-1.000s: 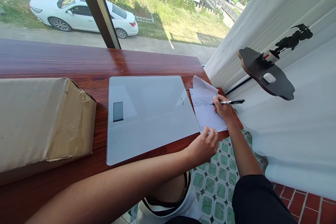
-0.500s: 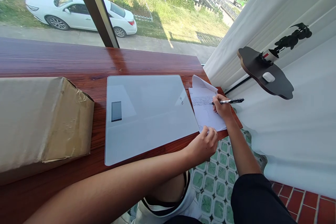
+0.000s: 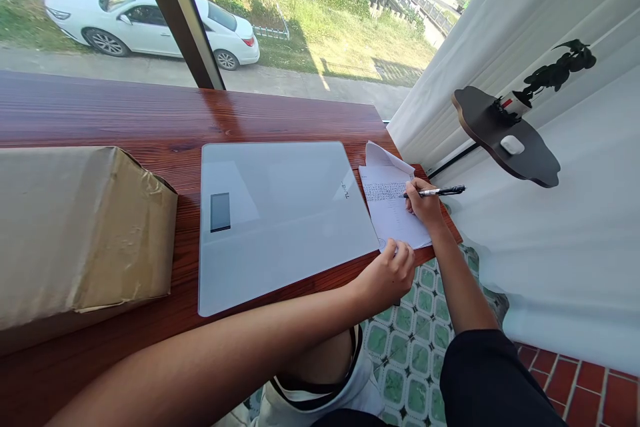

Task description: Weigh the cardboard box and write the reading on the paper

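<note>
A white sheet of paper (image 3: 393,213) with a block of handwriting lies on the right end of a reddish wooden counter (image 3: 150,127). My right hand (image 3: 425,205) grips a black pen (image 3: 440,191), its tip resting on the paper just under the written lines. My left hand (image 3: 390,273) sits curled at the counter's front edge, its fingers pressing down the paper's near corner. To the left of the paper lies a white glass scale (image 3: 280,213) with a small dark display.
A brown cardboard box (image 3: 80,227) stands on the counter's left. A white curtain (image 3: 500,33) hangs at the right beside a dark wall shelf (image 3: 505,143) with a small plant. A window behind the counter shows a white car (image 3: 145,20). Tiled floor below.
The view has drifted slightly; both hands keep their places on the paper, the pen tip staying at the same line.
</note>
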Tool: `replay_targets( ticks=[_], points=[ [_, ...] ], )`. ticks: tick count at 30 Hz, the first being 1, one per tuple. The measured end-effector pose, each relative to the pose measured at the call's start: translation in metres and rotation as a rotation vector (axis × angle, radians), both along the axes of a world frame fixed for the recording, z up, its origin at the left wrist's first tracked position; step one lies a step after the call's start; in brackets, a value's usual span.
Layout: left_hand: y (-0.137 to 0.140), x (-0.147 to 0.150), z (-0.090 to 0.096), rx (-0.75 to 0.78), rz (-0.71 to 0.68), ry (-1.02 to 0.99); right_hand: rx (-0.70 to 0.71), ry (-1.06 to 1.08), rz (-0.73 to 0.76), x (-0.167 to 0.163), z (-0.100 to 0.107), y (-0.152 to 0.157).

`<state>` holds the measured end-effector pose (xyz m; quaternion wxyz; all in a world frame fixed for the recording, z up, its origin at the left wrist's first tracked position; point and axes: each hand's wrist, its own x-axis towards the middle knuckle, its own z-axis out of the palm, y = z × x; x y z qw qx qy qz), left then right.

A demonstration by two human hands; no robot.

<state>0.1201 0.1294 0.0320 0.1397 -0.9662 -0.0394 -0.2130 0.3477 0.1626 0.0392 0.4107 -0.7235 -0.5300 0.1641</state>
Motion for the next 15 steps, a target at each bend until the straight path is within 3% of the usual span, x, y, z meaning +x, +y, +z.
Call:
replay_targets(
  ticks=[10,15],
  points=[
    [0.0,-0.0023,0.0029,0.009,0.018,-0.002,-0.012,0.012,-0.025,-0.0026,0.0018,0.0014],
    [0.0,-0.0024,0.0035,0.012,0.015,0.019,0.226,-0.043,-0.241,0.0044,-0.0016,0.0021]
  ],
)
